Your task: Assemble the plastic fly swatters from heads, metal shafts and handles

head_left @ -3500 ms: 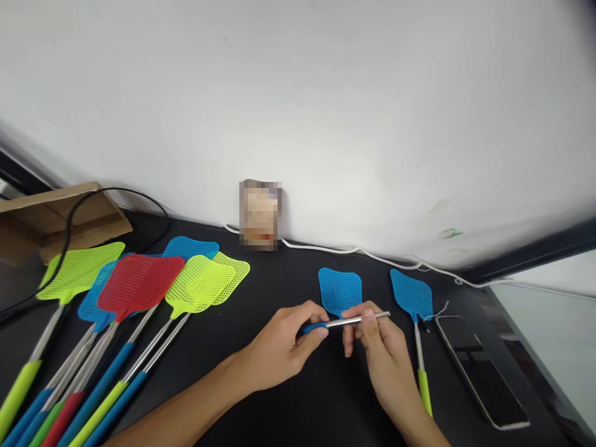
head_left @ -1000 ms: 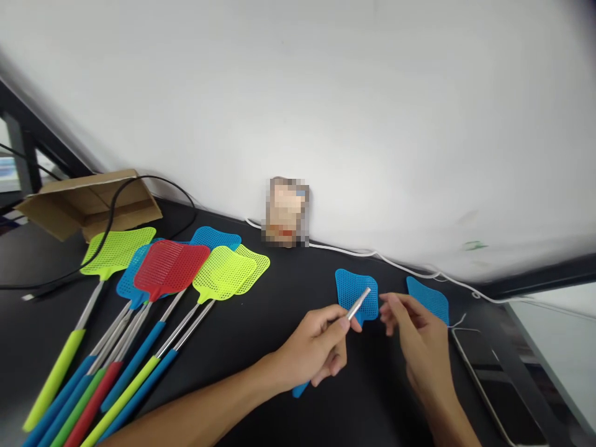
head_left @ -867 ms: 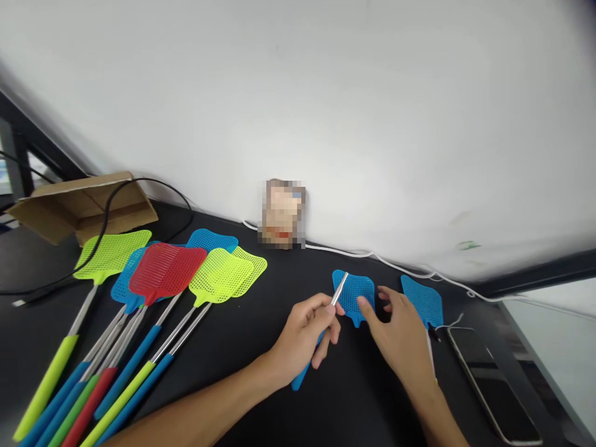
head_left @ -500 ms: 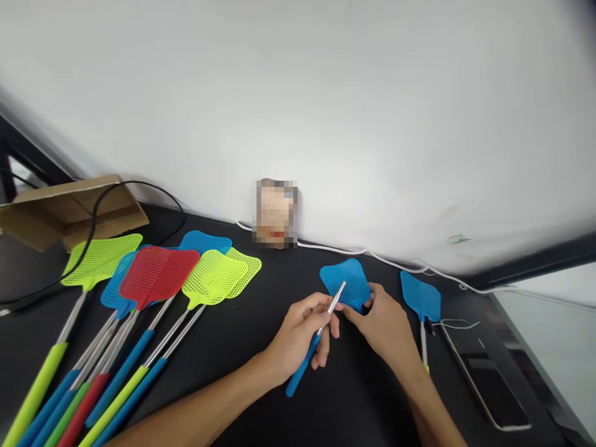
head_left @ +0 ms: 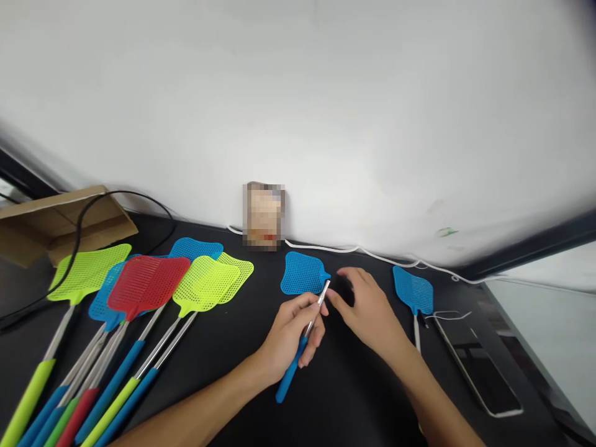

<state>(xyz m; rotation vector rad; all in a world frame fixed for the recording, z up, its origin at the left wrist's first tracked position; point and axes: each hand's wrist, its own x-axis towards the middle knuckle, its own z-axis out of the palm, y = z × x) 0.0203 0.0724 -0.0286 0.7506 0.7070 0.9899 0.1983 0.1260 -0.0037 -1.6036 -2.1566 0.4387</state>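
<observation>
1. Head view, nearest: the left hand point(head_left: 288, 338) grips a handle point(head_left: 291, 371), its smooth blue sleeve pointing down toward the person and its slim, shiny metal rod slanting up and away.
2. Just right of the rod tip, the right hand point(head_left: 367, 310) holds nothing, thumb and fingers parted in a loose curve (whether the thumb brushes the metal, I cannot tell).
3. Beyond the left hand's fingers lies a loose blue swatter head point(head_left: 303, 273), a rounded plastic mesh, its short stem pointing right, near the rod tip.
4. On the right, a glossy, dark-screened phone point(head_left: 484, 369) rests on the smooth black table point(head_left: 358, 391), near a blue swatter point(head_left: 413, 292).
5. On the left, swatters point(head_left: 149, 285) overlap in a fan: perforated red, blue and yellow-green heads, metal shafts, coloured grips.
6. Farther back sit a brown cardboard box point(head_left: 69, 223), a pixelated packet point(head_left: 264, 217) and a white cord point(head_left: 335, 248) along the pale wall point(head_left: 298, 112).
</observation>
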